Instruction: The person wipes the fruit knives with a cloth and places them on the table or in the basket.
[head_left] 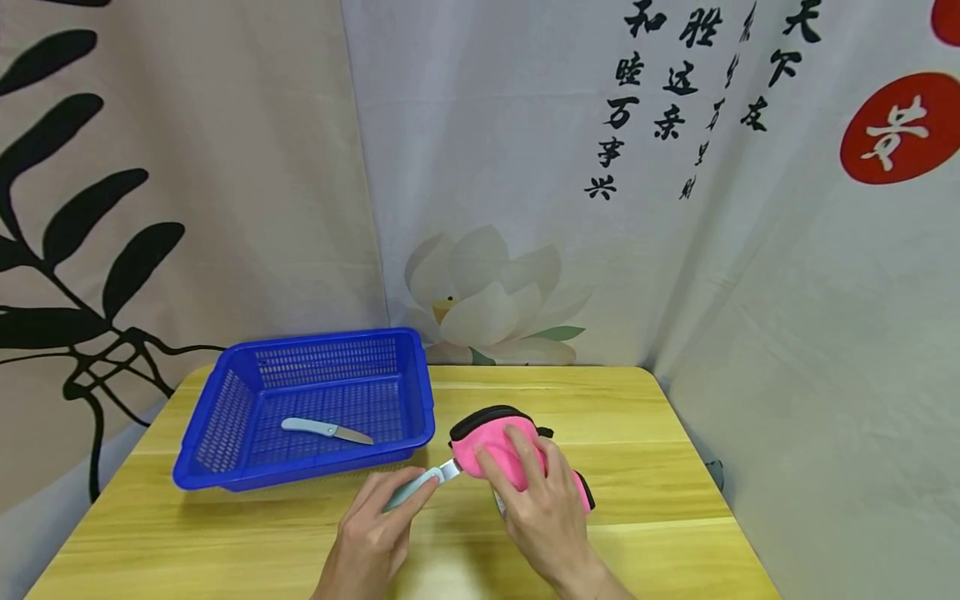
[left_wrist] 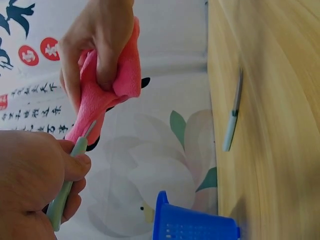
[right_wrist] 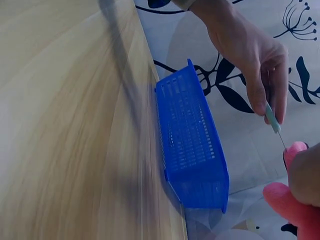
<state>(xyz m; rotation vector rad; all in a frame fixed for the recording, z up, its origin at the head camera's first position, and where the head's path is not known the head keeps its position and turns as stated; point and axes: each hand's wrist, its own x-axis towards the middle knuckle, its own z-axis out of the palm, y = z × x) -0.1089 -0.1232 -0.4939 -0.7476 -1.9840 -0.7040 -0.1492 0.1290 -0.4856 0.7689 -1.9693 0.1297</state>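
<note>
My left hand [head_left: 371, 529] grips the pale green handle of a small knife [head_left: 412, 490], its blade pointing right. A pink plush cloth with black edging [head_left: 491, 446] is held in my right hand [head_left: 551, 512], fingers spread over its top. The cloth meets the blade, hiding its tip. In the left wrist view, the cloth [left_wrist: 127, 70] hangs in folds around the blade, above the table. A second knife [left_wrist: 231, 130] with a similar handle lies on the table, mostly hidden beneath my right hand in the head view.
A blue plastic basket [head_left: 300, 479] stands at the back left of the wooden table [head_left: 637, 567]. Inside it lies another knife [head_left: 311, 426] with a pale handle. Printed curtains [head_left: 480, 125] hang behind the table and along its right side.
</note>
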